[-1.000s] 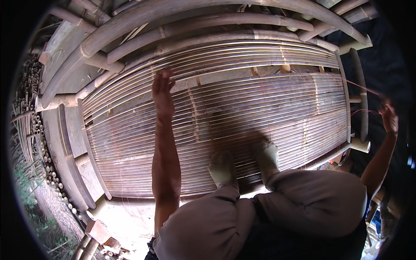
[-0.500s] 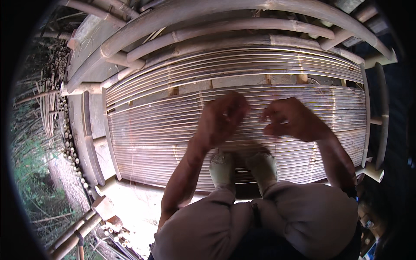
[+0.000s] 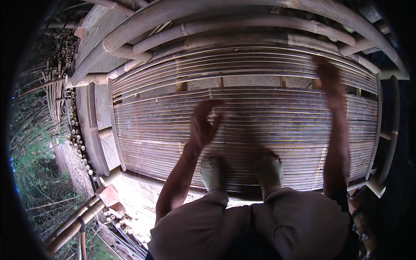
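A wide panel of thin bamboo slats (image 3: pixel 255 125) lies before me, with fine reddish threads running across it. Over its middle hovers my left hand (image 3: pixel 204 123), fingers curved and the thumb apart from them; nothing shows between them. My right hand (image 3: pixel 330 82) reaches out to the far right part of the panel, close to the loose far slats (image 3: pixel 242 56). It is smeared by motion, so its fingers and any hold on a slat cannot be made out. My light-coloured shoes (image 3: pixel 269 171) rest at the near edge of the panel.
Thick bamboo poles (image 3: pixel 242 21) form a rail beyond the panel. Side bars (image 3: pixel 97 130) stand at its left and right ends. Stacked bamboo (image 3: pixel 74 125), cut poles and green plants (image 3: pixel 43 169) lie off to the left.
My right hand has swung from near the middle out to the far right of the panel. My left hand has shifted slightly left and nearer, away from the right one.
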The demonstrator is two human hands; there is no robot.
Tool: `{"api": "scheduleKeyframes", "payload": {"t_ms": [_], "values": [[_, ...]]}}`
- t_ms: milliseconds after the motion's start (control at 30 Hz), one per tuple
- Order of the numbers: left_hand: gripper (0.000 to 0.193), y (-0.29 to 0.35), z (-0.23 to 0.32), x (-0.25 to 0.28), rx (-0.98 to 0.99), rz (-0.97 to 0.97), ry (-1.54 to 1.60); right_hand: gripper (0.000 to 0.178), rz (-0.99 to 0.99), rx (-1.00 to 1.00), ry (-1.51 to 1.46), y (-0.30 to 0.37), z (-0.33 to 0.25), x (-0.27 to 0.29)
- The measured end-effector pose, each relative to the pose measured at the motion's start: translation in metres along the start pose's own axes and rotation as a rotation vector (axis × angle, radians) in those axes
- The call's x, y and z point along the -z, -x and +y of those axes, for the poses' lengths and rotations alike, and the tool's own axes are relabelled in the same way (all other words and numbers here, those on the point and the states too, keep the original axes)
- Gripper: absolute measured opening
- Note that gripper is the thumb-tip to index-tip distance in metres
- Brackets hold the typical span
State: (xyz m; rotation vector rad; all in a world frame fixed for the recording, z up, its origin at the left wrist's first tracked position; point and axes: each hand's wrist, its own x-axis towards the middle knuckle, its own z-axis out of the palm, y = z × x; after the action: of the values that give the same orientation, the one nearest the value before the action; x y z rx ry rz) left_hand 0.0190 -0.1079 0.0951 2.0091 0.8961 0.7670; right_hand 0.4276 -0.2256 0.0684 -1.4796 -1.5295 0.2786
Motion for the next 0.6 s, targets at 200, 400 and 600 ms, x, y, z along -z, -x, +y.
{"api": "scheduleKeyframes", "payload": {"t_ms": [200, 400, 600], "values": [[0.023, -0.058, -0.095, 0.005, 0.116, -0.355, -0.603, 0.022, -0.623, -0.553, -0.103, -0.026, -0.035, -0.231], [0.038, -0.09, -0.139, -0.014, 0.366, -0.734, -0.567, 0.009, -0.93, -1.197, -0.417, -0.092, -0.089, -0.261], [0.026, -0.103, -0.112, -0.029, 0.647, -0.69, -0.567, 0.013, -0.892, -1.397, -0.631, -0.096, -0.075, -0.263]]}}
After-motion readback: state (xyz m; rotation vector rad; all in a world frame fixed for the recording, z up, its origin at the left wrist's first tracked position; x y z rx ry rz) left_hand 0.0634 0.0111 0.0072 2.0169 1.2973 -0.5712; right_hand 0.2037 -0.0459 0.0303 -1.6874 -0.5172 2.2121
